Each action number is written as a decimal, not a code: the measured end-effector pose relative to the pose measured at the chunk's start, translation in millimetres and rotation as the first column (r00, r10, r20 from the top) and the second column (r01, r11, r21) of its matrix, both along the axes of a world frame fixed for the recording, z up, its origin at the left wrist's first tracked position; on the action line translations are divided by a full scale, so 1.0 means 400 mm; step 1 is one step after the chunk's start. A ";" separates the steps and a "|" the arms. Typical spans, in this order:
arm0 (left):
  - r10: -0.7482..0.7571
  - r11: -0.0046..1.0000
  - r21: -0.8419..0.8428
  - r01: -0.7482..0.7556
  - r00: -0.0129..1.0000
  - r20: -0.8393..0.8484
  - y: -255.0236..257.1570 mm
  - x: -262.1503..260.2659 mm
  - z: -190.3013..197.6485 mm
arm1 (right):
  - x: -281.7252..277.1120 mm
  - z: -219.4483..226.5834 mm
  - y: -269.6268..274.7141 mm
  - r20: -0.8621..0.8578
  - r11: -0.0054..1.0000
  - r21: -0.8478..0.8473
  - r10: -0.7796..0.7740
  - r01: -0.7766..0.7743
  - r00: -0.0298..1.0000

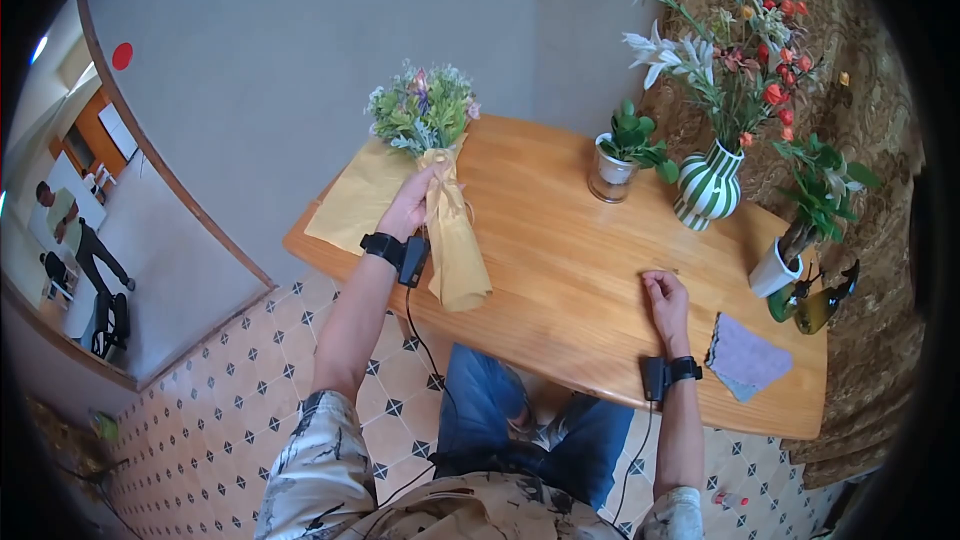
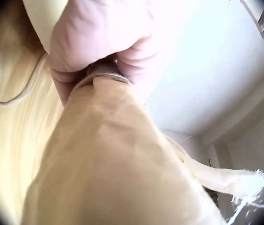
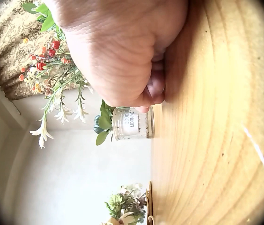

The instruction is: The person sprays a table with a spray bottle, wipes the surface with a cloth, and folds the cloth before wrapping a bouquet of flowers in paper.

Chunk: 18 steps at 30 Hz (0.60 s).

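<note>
My left hand (image 1: 412, 202) grips a bouquet (image 1: 422, 112) at its neck, where tan wrapping paper (image 1: 458, 265) gathers below the green, white and purple flowers. The wrapped stem end points toward me over the table's front part. In the left wrist view, my fingers and thumb curl round the paper (image 2: 108, 159), and a thin ribbon (image 2: 22, 96) loops out at the left. My right hand (image 1: 667, 305) rests on the wooden tabletop, fingers loosely curled, fingertips at the wood; nothing shows in it in the right wrist view.
A flat tan paper sheet (image 1: 350, 195) lies at the table's left end. Along the back right stand a potted plant in glass (image 1: 610, 180), a striped vase (image 1: 708, 185) of flowers and a white pot (image 1: 775, 270). Folded purple and grey cloths (image 1: 750, 350) lie right of my right hand.
</note>
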<state>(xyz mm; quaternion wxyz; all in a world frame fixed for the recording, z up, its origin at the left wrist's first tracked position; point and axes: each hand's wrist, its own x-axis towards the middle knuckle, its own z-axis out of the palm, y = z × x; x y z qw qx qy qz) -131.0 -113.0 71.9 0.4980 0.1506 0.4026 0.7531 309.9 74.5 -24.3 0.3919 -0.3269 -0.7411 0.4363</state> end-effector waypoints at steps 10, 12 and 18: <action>0.005 0.990 0.136 0.037 0.955 -0.298 0.024 0.170 0.105 | -0.012 0.030 -0.019 0.044 0.994 0.102 -0.031 0.026 0.999; -0.016 0.988 0.139 0.070 0.934 -0.356 0.030 0.192 0.104 | -0.051 0.101 -0.065 0.090 0.997 0.072 -0.026 0.019 0.996; 0.061 0.983 0.179 0.030 0.875 -0.481 0.058 0.302 0.095 | -0.225 0.312 -0.238 0.174 0.940 0.046 0.325 -0.338 0.930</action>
